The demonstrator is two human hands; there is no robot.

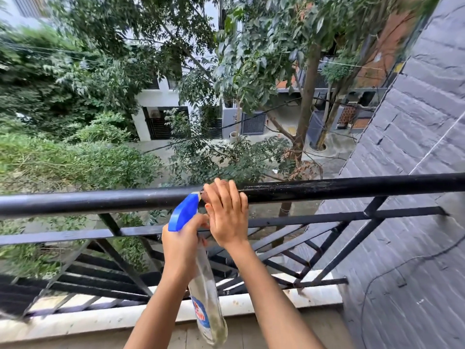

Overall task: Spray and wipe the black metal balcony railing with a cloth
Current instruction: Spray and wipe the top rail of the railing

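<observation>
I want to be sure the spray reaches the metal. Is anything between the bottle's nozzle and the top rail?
The spray bottle in the left hand has its nozzle almost against the top rail, but the right hand presses a brownish cloth on the rail beside it, so spray may hit them.

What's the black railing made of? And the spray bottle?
The railing looks like metal painted glossy black: hard straight bars with light glinting along the top. The spray bottle looks like clear plastic, since you see through its body, with a smooth blue spray head, probably plastic too.
</observation>
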